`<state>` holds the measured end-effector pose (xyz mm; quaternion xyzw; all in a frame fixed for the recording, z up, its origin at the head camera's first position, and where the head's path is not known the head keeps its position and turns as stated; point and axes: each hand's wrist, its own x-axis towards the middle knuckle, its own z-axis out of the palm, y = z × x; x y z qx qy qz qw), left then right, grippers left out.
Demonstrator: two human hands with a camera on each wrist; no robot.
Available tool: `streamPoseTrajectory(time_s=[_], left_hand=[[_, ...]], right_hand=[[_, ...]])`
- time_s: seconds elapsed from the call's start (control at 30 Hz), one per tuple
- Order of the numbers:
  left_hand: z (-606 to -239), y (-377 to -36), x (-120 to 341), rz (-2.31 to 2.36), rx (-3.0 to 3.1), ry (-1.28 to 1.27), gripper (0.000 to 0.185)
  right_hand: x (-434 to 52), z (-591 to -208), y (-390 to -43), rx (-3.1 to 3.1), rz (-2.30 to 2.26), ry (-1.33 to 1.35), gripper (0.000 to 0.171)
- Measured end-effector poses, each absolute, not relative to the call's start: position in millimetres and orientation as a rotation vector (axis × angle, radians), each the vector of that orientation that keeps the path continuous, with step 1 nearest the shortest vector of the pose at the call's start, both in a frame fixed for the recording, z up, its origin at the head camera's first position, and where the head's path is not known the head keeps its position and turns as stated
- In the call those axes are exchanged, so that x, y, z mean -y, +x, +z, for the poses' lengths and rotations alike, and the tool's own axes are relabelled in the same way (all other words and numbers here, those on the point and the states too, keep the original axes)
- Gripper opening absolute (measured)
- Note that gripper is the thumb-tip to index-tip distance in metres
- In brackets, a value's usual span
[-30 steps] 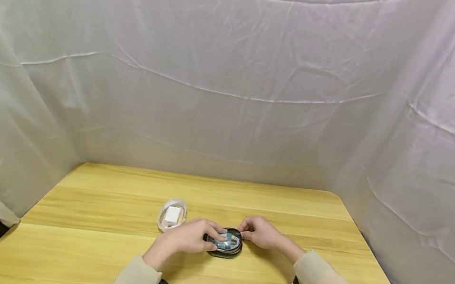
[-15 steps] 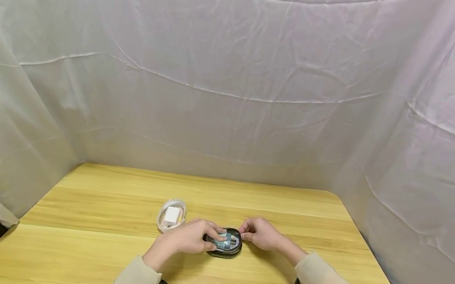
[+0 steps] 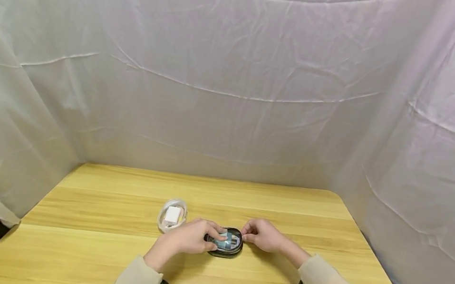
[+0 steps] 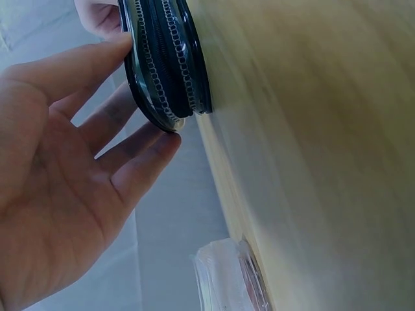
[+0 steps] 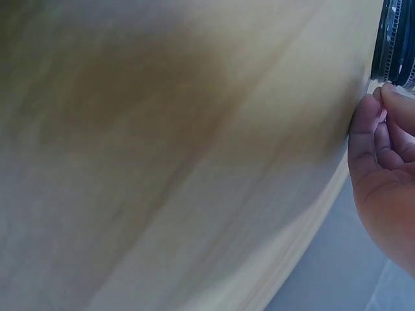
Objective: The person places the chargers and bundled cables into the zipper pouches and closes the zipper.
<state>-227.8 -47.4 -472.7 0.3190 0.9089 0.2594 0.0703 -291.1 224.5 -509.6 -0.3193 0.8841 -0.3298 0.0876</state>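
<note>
A small oval zip case [image 3: 227, 246] with a clear top and black rim lies on the table. A blue-grey item and a coiled cable show through its lid. My left hand [image 3: 192, 236] holds it from the left, thumb and fingertips on its top and rim. In the left wrist view the zip case [image 4: 162, 58] shows its side with the zip's teeth closed along the part in view. At its right end my right hand [image 3: 263, 235] pinches with thumb and forefinger, apparently at the zip's pull, which the fingertips [image 5: 367, 111] mostly hide.
A white charger plug [image 3: 172, 216] lies inside a clear round pouch [image 3: 164, 205] behind and left of my left hand. The wooden table [image 3: 108, 260] extends around, with pale cloth walls [image 3: 229, 128] at its back and sides.
My right hand has shifted slightly to the right, its fingertips still pinched at the case's right end. The left hand and the zip case have stayed nearly in place.
</note>
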Motion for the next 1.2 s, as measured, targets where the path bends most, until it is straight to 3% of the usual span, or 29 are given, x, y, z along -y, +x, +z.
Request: streamPoseTrajectory(time_s=[1.2], left_hand=[[-470, -224, 44, 0.775, -2.755, 0.959, 0.031]], right_hand=[[-232, -503, -278, -2.601, -1.01, -0.966, 0.005]])
